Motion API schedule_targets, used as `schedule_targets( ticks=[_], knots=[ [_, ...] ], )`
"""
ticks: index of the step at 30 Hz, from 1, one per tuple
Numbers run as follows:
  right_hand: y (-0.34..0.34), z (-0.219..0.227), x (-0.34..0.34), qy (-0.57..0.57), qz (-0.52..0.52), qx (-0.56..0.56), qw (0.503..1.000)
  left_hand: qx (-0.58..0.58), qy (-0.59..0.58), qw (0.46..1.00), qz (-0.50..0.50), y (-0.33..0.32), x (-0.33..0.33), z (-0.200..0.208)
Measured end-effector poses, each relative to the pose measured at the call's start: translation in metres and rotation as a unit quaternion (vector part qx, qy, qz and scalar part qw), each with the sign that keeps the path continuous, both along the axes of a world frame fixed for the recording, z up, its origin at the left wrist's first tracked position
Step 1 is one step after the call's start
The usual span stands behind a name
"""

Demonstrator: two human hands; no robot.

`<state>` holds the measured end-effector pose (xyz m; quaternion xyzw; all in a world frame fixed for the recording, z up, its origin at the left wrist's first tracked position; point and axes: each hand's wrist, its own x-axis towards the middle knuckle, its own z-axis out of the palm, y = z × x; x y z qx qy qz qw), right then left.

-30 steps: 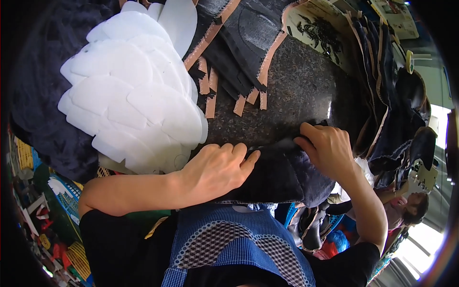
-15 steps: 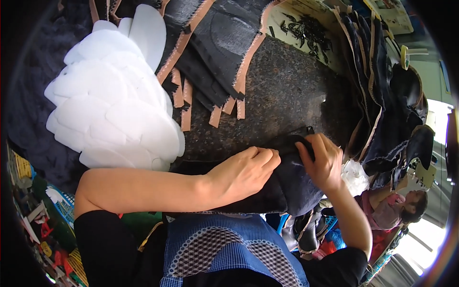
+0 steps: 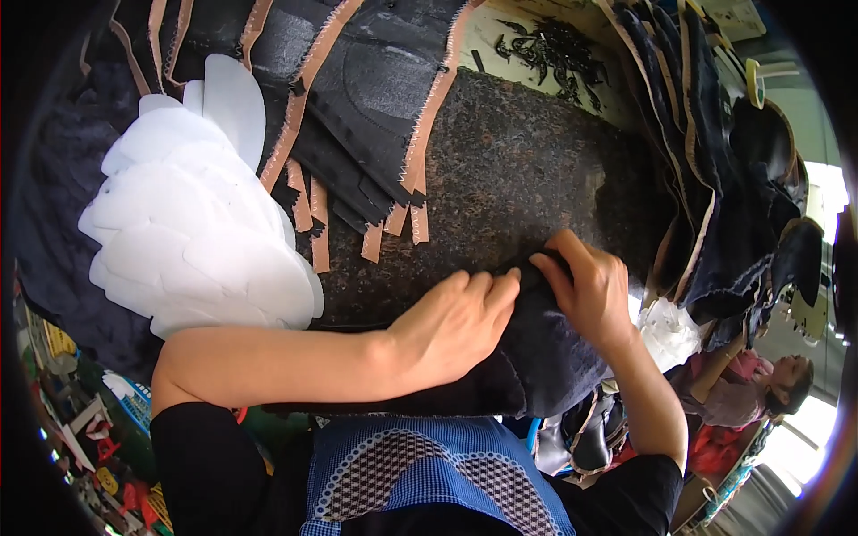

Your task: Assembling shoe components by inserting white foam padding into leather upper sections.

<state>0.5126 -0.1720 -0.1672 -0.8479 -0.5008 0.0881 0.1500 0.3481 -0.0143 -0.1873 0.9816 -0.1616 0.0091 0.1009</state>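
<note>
At the front edge of the speckled dark tabletop lies a dark navy plush piece, partly hanging over the edge towards my apron. My left hand is closed, its fingers pinching the upper edge of this piece. Close to its right, my right hand grips the same edge, with thumb and bent fingers closed on the cloth. Only a small gap separates the two hands. What lies beneath my fingertips is hidden.
White, rounded thin sheets are piled at the left. Black boot panels with tan zigzag-stitched edges lie at the back. Small black scraps rest on a pale surface. Dark plush-lined pieces stand at the right; beyond them sits another person.
Both hands have shifted slightly left with the plush piece, still gripping its edge. The view has moved, so the panels and the white pile appear lower and farther left.
</note>
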Motion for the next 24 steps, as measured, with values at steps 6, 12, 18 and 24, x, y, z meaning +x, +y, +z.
schedule_targets(
  ticks=[6, 12, 18, 24],
  knots=[
    [-0.005, 0.013, 0.008, 0.155, -0.067, 0.04, 0.985, -0.363, 0.047, 0.923, 0.119, 0.011, 0.061, -0.008],
    [-0.048, 0.052, -0.031, 0.082, -0.036, 0.192, 0.977, -0.586, 0.101, 0.803, 0.043, -0.001, 0.053, 0.018],
    [-0.062, 0.06, -0.053, 0.072, -0.112, 0.285, 0.949, -0.563, 0.059, 0.824, 0.013, -0.016, 0.045, 0.04],
    [-0.072, 0.063, -0.069, 0.149, -0.164, 0.345, 0.912, -0.487, -0.076, 0.87, -0.002, -0.029, 0.034, 0.051]
  ],
)
